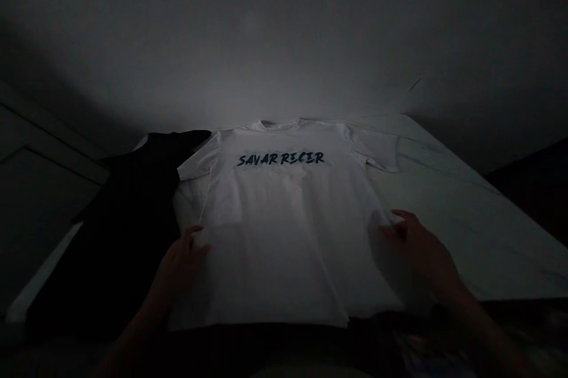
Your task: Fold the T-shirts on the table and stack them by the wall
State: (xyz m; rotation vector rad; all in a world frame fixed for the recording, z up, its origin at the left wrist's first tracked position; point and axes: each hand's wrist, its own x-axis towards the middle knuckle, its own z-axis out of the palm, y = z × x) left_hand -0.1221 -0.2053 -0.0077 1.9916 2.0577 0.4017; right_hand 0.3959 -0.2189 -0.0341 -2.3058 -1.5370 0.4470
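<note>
A white short-sleeved T-shirt [275, 206] lies spread flat, front up, with its collar at the far side and dark lettering reading "SAVAR RECER" across the chest. By the shirt's left side edge is my left hand [184, 257], fingers curved and thumb apart from the index finger. My right hand [417, 245] is over the opposite side edge, fingers bent but spread, casting a shadow on the cloth. Dim light hides whether either hand touches the fabric. The shirt's hem is nearest me, slightly uneven at the right.
The shirt rests on a white marble-patterned table [448, 212] against a pale wall [275, 41]. A black garment [119, 230] lies on the left, beside the shirt's left sleeve. Below the table's front edge at right are dark, indistinct items.
</note>
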